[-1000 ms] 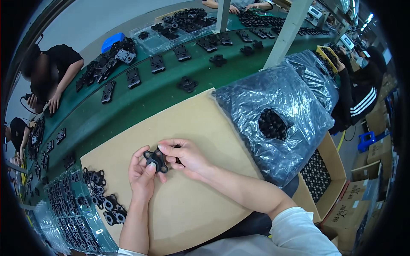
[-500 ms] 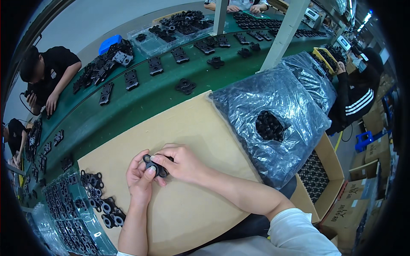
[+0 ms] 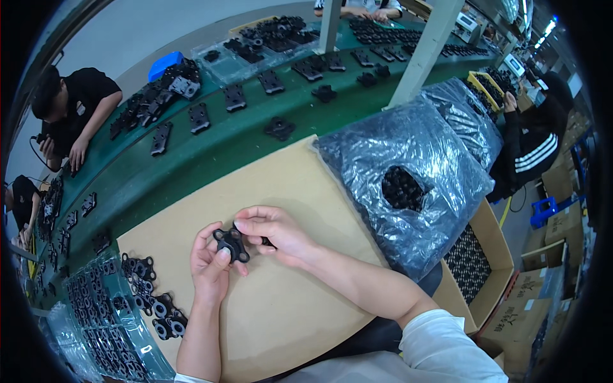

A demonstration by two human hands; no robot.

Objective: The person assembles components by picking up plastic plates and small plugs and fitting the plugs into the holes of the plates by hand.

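Observation:
My left hand (image 3: 209,265) is closed on a black four-lobed plastic part (image 3: 231,246), with the thumb pressed on its lower face. It is held just above a tan cardboard sheet (image 3: 306,191). My right hand (image 3: 281,235) pinches at the part's upper right edge with thumb and index finger. A small black piece (image 3: 267,242) shows under its other fingers; its kind is too small to tell. Several similar lobed parts with grey rings (image 3: 161,309) lie at the sheet's left edge.
A green conveyor belt (image 3: 236,147) carrying black parts runs beyond the sheet. At right, a torn plastic bag (image 3: 357,153) of black parts lies beside an open carton (image 3: 504,255). Clear trays (image 3: 137,325) stand at lower left. A metal post (image 3: 421,57) rises ahead. Co-workers sit around.
My right hand has shifted slightly up and its thumb has come off the part's middle, leaving more of the part in sight. Parts on the belt have moved a little to the right.

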